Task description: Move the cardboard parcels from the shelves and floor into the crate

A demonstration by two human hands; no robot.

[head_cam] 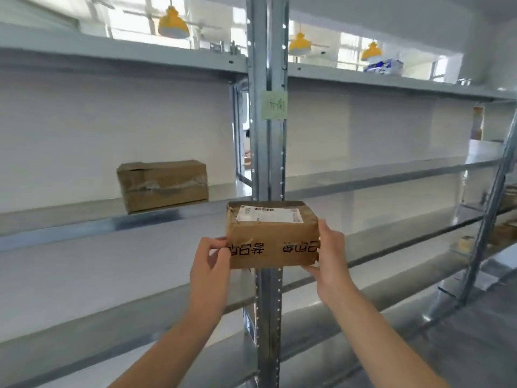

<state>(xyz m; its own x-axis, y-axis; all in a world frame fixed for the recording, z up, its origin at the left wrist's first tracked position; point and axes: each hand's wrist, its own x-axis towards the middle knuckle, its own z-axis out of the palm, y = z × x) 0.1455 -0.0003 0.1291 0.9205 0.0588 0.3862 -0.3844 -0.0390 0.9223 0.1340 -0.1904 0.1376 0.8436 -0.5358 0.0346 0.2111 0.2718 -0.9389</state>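
Both hands hold one parcel between them: the left hand pinches its left end, and the right hand grips its right end with fingers curled under the corner. At left, a second taped cardboard parcel sits on the middle shelf. In the centre, the held cardboard parcel, its shipping label on top, is in the air before the steel upright, which bears a green note.

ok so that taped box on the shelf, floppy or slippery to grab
Probably stiff: the taped box keeps square edges on the shelf. The glossy tape round its middle may be slippery, so the bare cardboard ends look safer. Likely light, since the similar parcel is held by its ends alone.
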